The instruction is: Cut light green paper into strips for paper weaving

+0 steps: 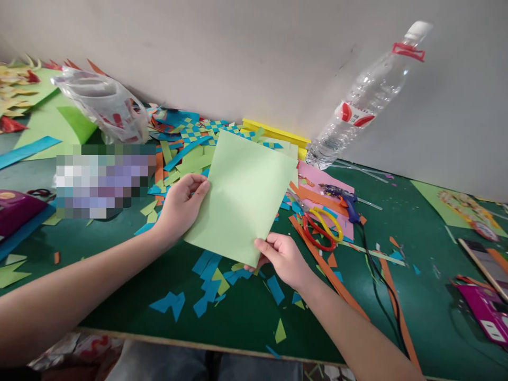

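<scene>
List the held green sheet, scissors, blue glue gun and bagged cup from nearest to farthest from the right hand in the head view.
1. Green sheet: in the right hand, gripped near its lower corner.
2. Scissors: just beyond the hand, to its right.
3. Blue glue gun: farther right, past the scissors.
4. Bagged cup: far back on the left.

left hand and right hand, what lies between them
In the head view, a light green rectangular paper sheet spans the stretch: the left hand holds its left edge, the right hand grips near its lower right corner.
</scene>
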`<state>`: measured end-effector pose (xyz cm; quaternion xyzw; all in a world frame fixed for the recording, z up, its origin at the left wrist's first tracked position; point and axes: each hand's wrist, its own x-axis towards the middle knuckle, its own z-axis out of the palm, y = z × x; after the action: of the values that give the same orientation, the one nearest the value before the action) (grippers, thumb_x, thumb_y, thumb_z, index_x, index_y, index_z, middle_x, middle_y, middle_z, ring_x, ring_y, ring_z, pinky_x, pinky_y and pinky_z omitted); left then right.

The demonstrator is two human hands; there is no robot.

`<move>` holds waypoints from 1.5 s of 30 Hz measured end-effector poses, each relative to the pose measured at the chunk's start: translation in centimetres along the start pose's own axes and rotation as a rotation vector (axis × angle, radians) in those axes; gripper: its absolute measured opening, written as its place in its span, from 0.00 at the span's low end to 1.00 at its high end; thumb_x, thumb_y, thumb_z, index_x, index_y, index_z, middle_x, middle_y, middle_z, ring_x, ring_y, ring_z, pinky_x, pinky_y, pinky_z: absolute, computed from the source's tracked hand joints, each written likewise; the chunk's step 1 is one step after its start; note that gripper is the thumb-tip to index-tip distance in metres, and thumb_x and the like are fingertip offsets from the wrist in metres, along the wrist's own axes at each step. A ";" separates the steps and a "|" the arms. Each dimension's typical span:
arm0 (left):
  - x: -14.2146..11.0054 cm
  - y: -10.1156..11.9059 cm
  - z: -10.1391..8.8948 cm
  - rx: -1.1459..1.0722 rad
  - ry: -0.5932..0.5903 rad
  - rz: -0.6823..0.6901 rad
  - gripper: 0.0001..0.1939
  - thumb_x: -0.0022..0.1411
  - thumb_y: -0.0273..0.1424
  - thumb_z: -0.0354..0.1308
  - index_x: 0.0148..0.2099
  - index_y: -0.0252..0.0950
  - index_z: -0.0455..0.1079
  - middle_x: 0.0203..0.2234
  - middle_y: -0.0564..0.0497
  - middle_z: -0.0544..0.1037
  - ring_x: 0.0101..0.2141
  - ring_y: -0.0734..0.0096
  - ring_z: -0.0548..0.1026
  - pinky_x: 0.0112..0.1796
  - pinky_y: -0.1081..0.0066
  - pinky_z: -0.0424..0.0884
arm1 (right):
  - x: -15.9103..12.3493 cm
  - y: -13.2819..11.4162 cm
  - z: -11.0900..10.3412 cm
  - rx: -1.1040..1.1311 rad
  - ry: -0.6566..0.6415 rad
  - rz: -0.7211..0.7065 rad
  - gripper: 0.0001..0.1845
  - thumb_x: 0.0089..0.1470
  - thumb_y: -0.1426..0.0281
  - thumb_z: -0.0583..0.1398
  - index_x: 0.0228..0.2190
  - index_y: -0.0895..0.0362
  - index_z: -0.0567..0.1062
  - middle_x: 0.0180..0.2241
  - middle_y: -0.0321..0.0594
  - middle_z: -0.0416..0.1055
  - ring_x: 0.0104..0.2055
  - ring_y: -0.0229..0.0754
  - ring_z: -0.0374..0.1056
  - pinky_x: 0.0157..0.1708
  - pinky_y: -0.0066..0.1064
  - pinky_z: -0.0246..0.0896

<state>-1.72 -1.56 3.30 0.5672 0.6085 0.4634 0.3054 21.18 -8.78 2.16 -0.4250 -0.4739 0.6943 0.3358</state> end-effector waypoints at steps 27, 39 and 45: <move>2.2 -0.3 -1.9 -0.064 0.195 -0.025 0.06 0.63 0.33 0.55 0.41 0.36 0.68 0.30 0.54 0.73 0.29 0.75 0.69 0.30 0.76 0.63 | 0.2 -0.2 -0.6 -0.084 0.082 -0.126 0.15 0.57 0.62 0.60 0.43 0.57 0.72 0.26 0.33 0.72 0.24 0.34 0.68 0.27 0.29 0.66; 4.3 -1.2 -3.6 0.423 -0.539 0.164 0.18 0.62 0.45 0.52 0.44 0.41 0.75 0.33 0.53 0.79 0.28 0.71 0.73 0.27 0.76 0.65 | -1.9 -4.6 -4.4 -0.587 0.517 -0.545 0.09 0.61 0.65 0.56 0.40 0.54 0.73 0.29 0.37 0.75 0.28 0.38 0.71 0.33 0.34 0.69; 4.5 -2.0 -3.8 0.471 -0.626 0.200 0.21 0.57 0.44 0.59 0.52 0.46 0.73 0.30 0.53 0.79 0.26 0.69 0.75 0.26 0.75 0.66 | -2.8 -4.5 -8.2 -1.401 0.714 -0.469 0.13 0.60 0.64 0.52 0.41 0.56 0.73 0.36 0.46 0.76 0.39 0.49 0.73 0.41 0.43 0.67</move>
<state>-6.72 2.13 3.60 0.7918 0.5175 0.1435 0.2911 30.09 -6.73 5.62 -0.6213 -0.7388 -0.0281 0.2596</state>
